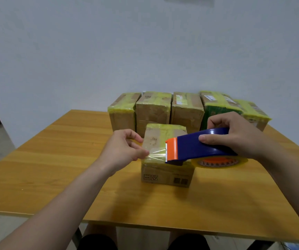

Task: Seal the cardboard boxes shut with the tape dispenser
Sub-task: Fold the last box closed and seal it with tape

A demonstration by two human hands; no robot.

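Box (166, 175) print blurred — left hand (125, 148) pinches tape (157, 153) from dispenser (195, 147).

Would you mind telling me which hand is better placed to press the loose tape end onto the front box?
The left hand: it pinches the tape end just above the front box, near its left edge. The right hand is occupied, gripping the tape dispenser.
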